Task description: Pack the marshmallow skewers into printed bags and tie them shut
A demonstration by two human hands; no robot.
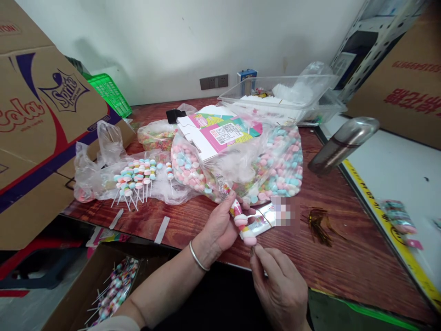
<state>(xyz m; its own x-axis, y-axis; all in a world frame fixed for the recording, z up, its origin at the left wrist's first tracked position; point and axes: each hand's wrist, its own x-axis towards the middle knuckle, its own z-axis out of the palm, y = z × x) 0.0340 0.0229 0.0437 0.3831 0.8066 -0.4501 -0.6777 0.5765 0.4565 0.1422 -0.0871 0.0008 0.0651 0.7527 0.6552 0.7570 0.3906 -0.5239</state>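
Observation:
Near the table's front edge, my left hand is closed around a marshmallow skewer and its printed clear wrapper. Pink and white marshmallows with coloured gummy pieces between them show at the lower end. My right hand pinches the stick at the bottom, which its fingers mostly hide. Just behind my left fingers lies a stack of silvery wrappers with a band across it. Several finished-looking marshmallow skewers rest on clear plastic to the left, with one more skewer apart from them.
Large bags of marshmallows stand behind my hands, a printed carton on top. Gold twist ties and a steel flask are at right. Clear bins stand behind. A tall cardboard box borders the left; wrapped skewers fill a lower box.

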